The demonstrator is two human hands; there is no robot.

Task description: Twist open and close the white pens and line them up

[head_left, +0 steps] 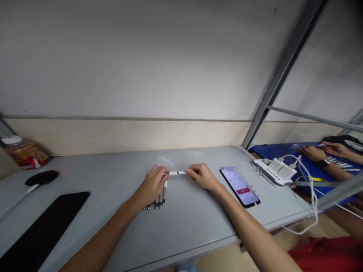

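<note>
Both of my hands rest on a grey table (181, 223) and hold one white pen (176, 173) between them, lying crosswise. My left hand (153, 185) is closed around its left end and also grips a bundle of several pens (157, 199) whose metal tips point toward me. My right hand (202, 176) pinches the pen's right end with closed fingers.
A phone (239, 186) with a lit screen lies right of my right hand. A white power strip (276, 172) with plugs and cables sits at the table's right end. At left are a black pad (42, 230), a black mouse (42, 177) and a red packet (27, 154). Another person's hands (323, 152) work at a blue surface far right.
</note>
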